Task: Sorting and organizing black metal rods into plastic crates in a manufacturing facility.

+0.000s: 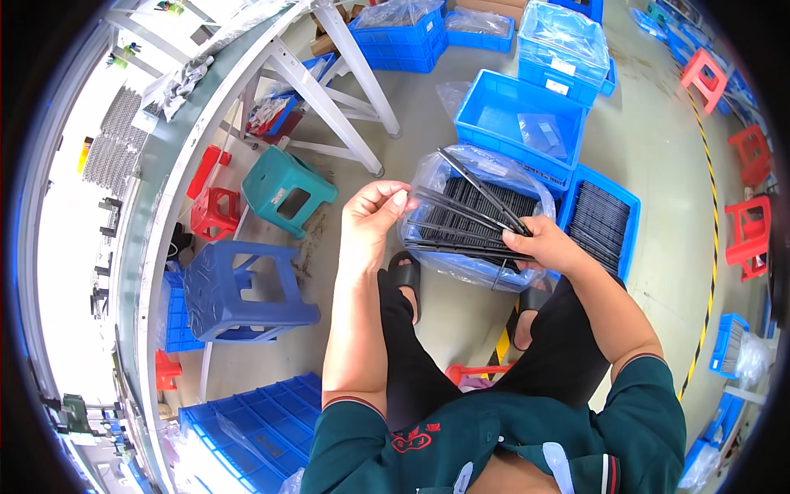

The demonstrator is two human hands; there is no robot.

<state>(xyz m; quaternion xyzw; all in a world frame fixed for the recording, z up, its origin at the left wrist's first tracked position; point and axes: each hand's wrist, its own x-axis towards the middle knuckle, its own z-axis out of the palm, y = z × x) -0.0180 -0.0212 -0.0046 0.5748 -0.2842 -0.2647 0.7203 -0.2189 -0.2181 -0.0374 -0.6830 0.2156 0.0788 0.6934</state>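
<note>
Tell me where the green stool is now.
In the head view, the green stool stands left of the left hand, just beyond the dark blue stool and beside a small red stool.

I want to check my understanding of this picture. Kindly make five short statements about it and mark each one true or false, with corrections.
1. The person's bare right hand holds several long, thin black strips. True.
2. The person's left hand is gloved. False: it is bare.
3. Clear plastic film surrounds the black strips lying below the hands. True.
4. The teal plastic stool is to the person's right. False: it is to the person's left.
5. The open-toed footwear is bright red. False: it is black.
</note>
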